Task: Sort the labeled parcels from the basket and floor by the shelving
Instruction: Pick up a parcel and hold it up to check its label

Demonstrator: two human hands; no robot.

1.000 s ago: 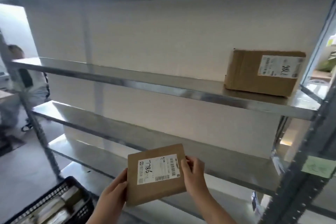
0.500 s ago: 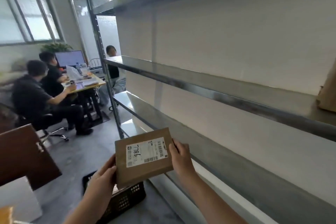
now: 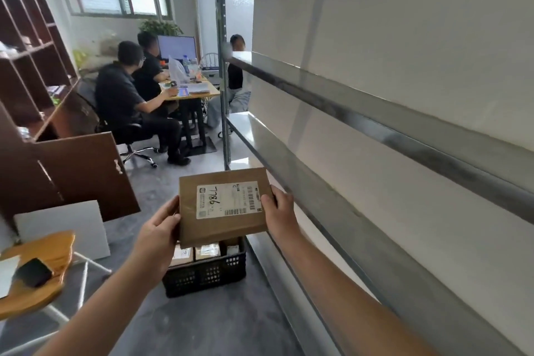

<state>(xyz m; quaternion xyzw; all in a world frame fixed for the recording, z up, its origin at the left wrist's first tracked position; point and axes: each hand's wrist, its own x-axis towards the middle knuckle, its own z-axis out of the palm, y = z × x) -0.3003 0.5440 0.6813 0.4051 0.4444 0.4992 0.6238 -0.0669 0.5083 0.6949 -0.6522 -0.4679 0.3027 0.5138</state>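
— What's off to your left?
— A small orange worktop [image 3: 53, 246] with a black object [image 3: 34, 272] lying on it, and a white board [image 3: 63, 225] standing behind it on the floor [image 3: 208, 324]

— And your hands?
— My left hand [image 3: 157, 235] grips the left edge of a flat brown parcel [image 3: 219, 228]. I'm holding the parcel up in the air in front of me, and its white label [image 3: 228, 200] faces me with the handwritten 7786 upside down. My right hand [image 3: 278, 212] grips the right edge, thumb by the label's corner

— Where's the basket?
— The black basket [image 3: 205, 273] sits on the floor right below the parcel, with more labelled parcels [image 3: 206, 251] inside. It's just beside the foot of the shelving [image 3: 375, 124]

— And the shelving?
— Grey metal, running away from me along my right
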